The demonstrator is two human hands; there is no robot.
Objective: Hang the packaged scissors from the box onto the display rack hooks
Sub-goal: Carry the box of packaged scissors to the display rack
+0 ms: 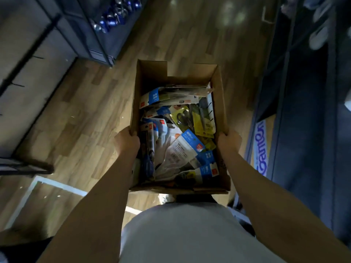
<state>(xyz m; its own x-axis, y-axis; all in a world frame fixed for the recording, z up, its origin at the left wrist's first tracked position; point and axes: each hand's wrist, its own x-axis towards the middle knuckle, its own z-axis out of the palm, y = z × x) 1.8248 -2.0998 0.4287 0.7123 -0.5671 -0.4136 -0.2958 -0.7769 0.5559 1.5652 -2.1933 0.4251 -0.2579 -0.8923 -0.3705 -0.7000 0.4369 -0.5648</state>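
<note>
Left hand (126, 141) and right hand (228, 139) grip the open brown cardboard box (152, 73) sides, fingertips hidden; jumbled blue-and-white packaged scissors (187, 145) inside, print unreadable

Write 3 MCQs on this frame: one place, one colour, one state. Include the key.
1. Where are the packaged scissors?
A. On rack hooks
B. Piled in the cardboard box
C. On the wood floor

2. What colour is the card behind the black-handled scissors?
A. Yellow
B. Red
C. Purple

3. What are the hands doing?
A. Both hang open
B. One lifts a pack
C. Both grip the box walls

Key:
1 B: the packs lie jumbled inside the open box.
2 A: its backing card is yellow.
3 C: the left hand curls over the left wall and the right hand over the right wall, holding the box above the floor.
</note>
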